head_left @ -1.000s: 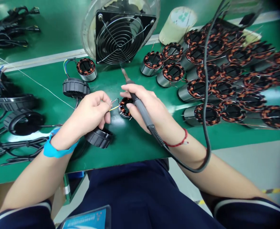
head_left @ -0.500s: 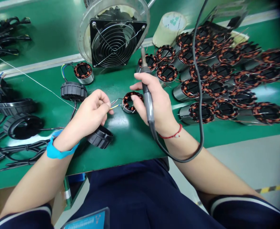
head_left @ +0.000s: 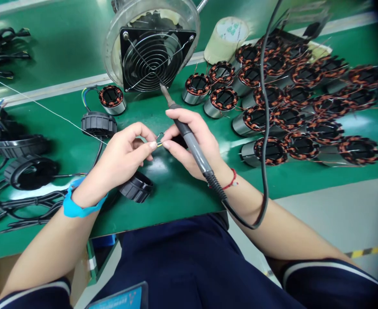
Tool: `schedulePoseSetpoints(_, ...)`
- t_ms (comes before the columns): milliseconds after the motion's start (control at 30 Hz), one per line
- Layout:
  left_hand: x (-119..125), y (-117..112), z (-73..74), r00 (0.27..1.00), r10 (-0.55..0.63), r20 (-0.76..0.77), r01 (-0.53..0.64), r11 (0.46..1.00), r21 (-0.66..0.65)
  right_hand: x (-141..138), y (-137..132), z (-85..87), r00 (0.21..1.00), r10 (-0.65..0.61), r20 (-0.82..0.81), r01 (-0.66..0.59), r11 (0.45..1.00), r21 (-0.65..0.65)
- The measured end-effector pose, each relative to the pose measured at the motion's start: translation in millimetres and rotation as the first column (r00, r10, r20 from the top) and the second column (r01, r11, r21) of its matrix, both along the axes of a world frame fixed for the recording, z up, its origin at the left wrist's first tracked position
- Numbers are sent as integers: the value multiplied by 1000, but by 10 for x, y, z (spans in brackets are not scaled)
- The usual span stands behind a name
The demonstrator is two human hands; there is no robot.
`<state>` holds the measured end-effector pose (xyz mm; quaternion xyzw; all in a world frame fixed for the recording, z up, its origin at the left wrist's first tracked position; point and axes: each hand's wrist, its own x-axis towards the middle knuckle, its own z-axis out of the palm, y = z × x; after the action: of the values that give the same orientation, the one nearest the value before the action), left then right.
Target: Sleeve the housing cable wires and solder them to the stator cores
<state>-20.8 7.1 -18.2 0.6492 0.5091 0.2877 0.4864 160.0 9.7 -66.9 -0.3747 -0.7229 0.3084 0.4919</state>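
Observation:
My left hand (head_left: pixel 121 150) is closed in a pinch on thin coloured wires (head_left: pixel 159 145), a yellow one among them. My right hand (head_left: pixel 203 146) holds a soldering iron (head_left: pixel 189 138), its tip pointing up and left toward the fan. Its thumb and forefinger meet at the same wires, close to my left fingertips. The small wound stator those wires come from is mostly hidden behind my right hand. A thin pale strand (head_left: pixel 52 108) runs from the left edge to my left wrist. Below my left hand lies a black plastic ring (head_left: pixel 136 187).
A round-framed fan (head_left: pixel 153 60) stands at the back, a tape roll (head_left: pixel 226 40) beside it. Several copper-wound stators (head_left: pixel 267 150) fill the right side. One stator (head_left: pixel 112 99) and a black cap (head_left: pixel 98 123) stand left of centre. Black cables (head_left: pixel 37 204) and housings (head_left: pixel 31 171) lie at left.
My right hand has moved left to the wires and its fingers have closed there. The soldering iron has swung left, its tip now before the fan. The left hand has shifted slightly right.

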Motion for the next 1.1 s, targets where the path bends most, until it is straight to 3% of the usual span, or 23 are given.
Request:
schedulePoseSetpoints(100,-2,-11,17,996,-35,-82,44,993,113,-9,-2,15,999,21,-42,-22,1000,-22)
schedulePoseSetpoints(267,18,-45,98,928,-44,-370,163,941,296,-32,-7,30,1000,0,-21,-1,1000,-31)
schedulePoseSetpoints(467,68,-24,77,928,32,-372,51,977,209,128,-5,38,993,-52,102,51,999,7)
schedulePoseSetpoints(600,77,-4,53,935,69,-347,-16,988,153,206,16,65,985,8,170,-7,1000,-5)
schedulePoseSetpoints(867,67,15,36,947,107,-304,-68,988,136,0,169,39,969,-2,246,13,999,-42)
schedulePoseSetpoints(1100,106,34,35,933,138,-332,-86,983,165,171,-101,164,981,-166,99,159,984,78)
